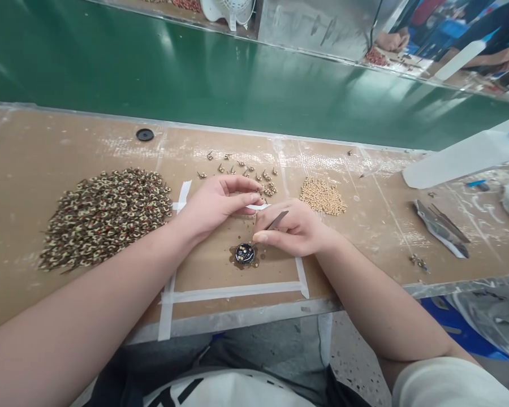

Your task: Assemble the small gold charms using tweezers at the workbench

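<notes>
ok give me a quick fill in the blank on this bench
The conveyor belt behind the bench is ____.
The right hand holds a thin ____ tool.
The tape square around the dark round disc is ____.
The big speckled bead pile lies nearer the ____ hand.

green; metal; white; left

One bare left hand and one bare right hand are in view. There is one narrow grey metal blade and one round black disc with gold spots. One flat black rubber ring is also visible. There are two heaps: one large heap of mottled brown-and-cream pieces and one smaller heap of round tan beads. Roughly fifteen small brass studs and four strips of white tape complete the count.
</notes>
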The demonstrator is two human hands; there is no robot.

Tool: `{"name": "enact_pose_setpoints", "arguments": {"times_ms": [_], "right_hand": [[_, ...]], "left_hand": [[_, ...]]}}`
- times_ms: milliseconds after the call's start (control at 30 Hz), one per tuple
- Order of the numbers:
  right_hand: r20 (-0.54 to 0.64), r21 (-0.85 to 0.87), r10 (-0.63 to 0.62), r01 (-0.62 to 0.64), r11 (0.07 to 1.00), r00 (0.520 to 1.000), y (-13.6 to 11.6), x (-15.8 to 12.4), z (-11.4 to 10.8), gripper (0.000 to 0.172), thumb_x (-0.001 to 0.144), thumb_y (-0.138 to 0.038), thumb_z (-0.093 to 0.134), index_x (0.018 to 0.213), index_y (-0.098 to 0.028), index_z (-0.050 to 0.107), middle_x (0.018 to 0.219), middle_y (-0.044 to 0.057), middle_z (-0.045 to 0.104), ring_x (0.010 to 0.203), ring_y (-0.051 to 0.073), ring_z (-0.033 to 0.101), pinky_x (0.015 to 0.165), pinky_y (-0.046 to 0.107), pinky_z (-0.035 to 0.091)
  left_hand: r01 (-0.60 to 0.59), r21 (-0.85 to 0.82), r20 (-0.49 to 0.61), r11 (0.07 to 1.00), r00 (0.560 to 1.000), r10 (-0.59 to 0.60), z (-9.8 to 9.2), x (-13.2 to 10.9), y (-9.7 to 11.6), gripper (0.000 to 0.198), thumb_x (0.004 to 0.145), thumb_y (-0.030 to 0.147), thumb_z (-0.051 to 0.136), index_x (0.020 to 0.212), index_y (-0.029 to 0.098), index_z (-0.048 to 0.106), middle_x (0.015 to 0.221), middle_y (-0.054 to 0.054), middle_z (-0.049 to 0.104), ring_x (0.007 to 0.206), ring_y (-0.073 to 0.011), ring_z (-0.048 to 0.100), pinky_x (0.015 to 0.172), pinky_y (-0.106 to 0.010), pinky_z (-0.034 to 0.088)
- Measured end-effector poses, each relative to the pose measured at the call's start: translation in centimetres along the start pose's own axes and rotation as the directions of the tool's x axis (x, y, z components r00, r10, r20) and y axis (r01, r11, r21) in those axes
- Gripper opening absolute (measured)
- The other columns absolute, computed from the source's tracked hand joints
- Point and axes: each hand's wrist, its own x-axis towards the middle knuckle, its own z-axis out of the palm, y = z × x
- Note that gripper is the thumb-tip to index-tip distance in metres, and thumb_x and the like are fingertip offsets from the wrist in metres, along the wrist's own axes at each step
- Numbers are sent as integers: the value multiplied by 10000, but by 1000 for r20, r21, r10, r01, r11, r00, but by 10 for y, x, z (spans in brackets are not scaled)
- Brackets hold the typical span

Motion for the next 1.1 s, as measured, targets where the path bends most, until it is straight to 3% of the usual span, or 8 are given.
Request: {"name": "enact_pose_setpoints", "arguments": {"times_ms": [233, 367, 467, 567, 633, 700, 833, 1100], "right_hand": [[54, 22, 104, -105, 994, 993, -5, 1, -1, 397, 1060, -441, 713, 712, -258, 772, 749, 37, 796, 678, 171, 714, 724, 327, 565], [-121, 129, 110, -94, 987, 987, -8, 1, -4, 387, 1054, -445, 721, 732, -243, 790, 664, 25, 731, 586, 147, 664, 604, 302, 526], [-383, 247, 168, -74, 966, 908, -3, 0, -7, 366, 1063, -460, 712, 790, -239, 814, 620, 9, 682, 474, 116, 579, 469, 274, 444], [-605, 326, 278, -87, 941, 746, 6, 1, -11, 403, 1036, -535, 739, 773, -235, 796, 598, 2, 648, 440, 99, 520, 434, 270, 398], [-667, 358, 356, -138, 924, 654, 11, 3, -13, 441, 1008, -582, 758, 741, -231, 770, 582, -2, 621, 441, 95, 494, 434, 270, 384], [-677, 387, 417, -188, 903, 606, 15, 6, -15, 459, 978, -608, 783, 721, -229, 750, 572, -6, 604, 445, 94, 481, 432, 272, 378], [-647, 439, 483, -230, 869, 590, 19, 9, -15, 455, 942, -624, 816, 728, -229, 740, 555, -15, 593, 437, 91, 467, 417, 267, 347], [-621, 504, 546, -247, 828, 563, 26, 10, -18, 494, 906, -672, 832, 721, -231, 710, 521, -35, 577, 415, 81, 439, 405, 255, 353]], "left_hand": [[5, 60, -21, 998, 1000, -4, 4, -2, 2, 227, 794, 255, 917, 977, 170, 813, 905, -50, 814, 888, -209, 797, 834, -359, 687], [2, 79, -18, 997, 1000, 0, 4, -1, 2, 247, 782, 279, 936, 962, 164, 812, 913, -54, 817, 869, -205, 790, 802, -344, 682], [-8, 111, -16, 994, 1000, 10, 4, -1, 2, 267, 795, 320, 940, 969, 163, 812, 894, -58, 814, 853, -205, 789, 760, -324, 675], [-14, 169, -28, 986, 999, 19, 3, -2, 1, 270, 838, 350, 921, 995, 164, 806, 856, -62, 810, 817, -199, 788, 722, -303, 666], [-18, 215, -24, 976, 999, 24, 3, -2, 1, 284, 864, 378, 909, 1010, 164, 792, 833, -65, 809, 762, -187, 779, 701, -296, 662], [-21, 247, -18, 969, 1000, 26, 4, -2, 1, 298, 873, 396, 903, 1013, 167, 773, 823, -67, 808, 722, -185, 774, 677, -295, 658], [-32, 267, -9, 963, 999, 36, 8, -3, 1, 299, 878, 403, 892, 992, 174, 737, 873, -79, 815, 752, -214, 801, 619, -287, 640], [-35, 309, 2, 951, 999, 37, 7, -3, 1, 328, 860, 423, 910, 1007, 179, 747, 877, -89, 819, 689, -193, 770, 591, -283, 620]]}}
